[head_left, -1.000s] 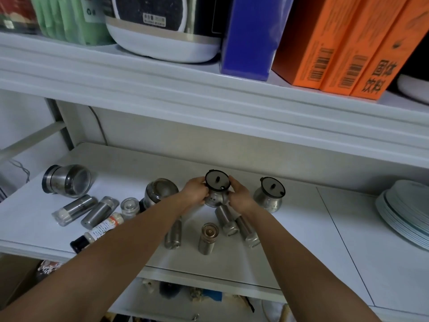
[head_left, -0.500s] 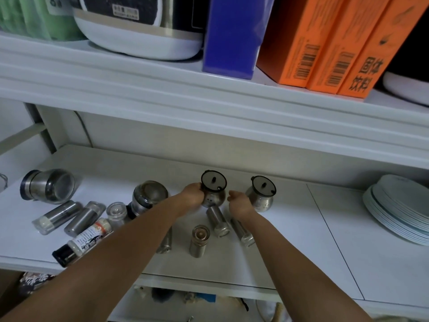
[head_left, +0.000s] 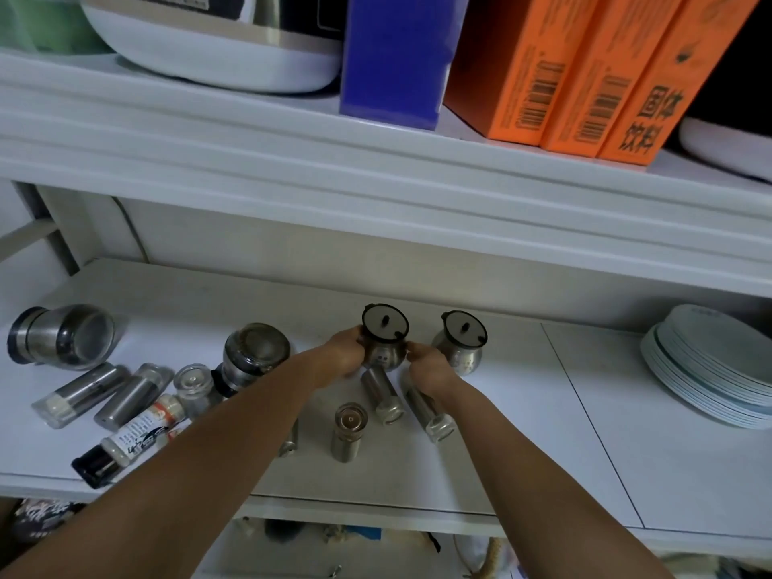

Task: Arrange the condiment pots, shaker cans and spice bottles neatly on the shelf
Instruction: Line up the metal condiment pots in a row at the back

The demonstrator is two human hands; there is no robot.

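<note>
A steel condiment pot (head_left: 383, 348) with a black lid stands upright on the white shelf (head_left: 543, 432). My left hand (head_left: 344, 353) grips its left side and my right hand (head_left: 428, 367) touches its right side. A second lidded pot (head_left: 461, 346) stands just to the right. Two more pots lie on their sides, one at the far left (head_left: 62, 336) and one (head_left: 255, 355) by my left forearm. Steel shaker cans (head_left: 380, 394) (head_left: 428, 415) (head_left: 347, 430) lie or stand below my hands. Further cans (head_left: 79, 394) (head_left: 131, 394) and a labelled spice bottle (head_left: 133, 438) lie at the left.
A stack of pale plates (head_left: 710, 365) sits at the right end of the shelf. The upper shelf holds a rice cooker (head_left: 217, 43), a blue box (head_left: 397, 56) and orange boxes (head_left: 585, 73). Clutter shows below the shelf's front edge.
The held pot went down from slightly raised onto the shelf, left of the second pot. My right hand briefly let go, then came back to its side. The camera shifted right.
</note>
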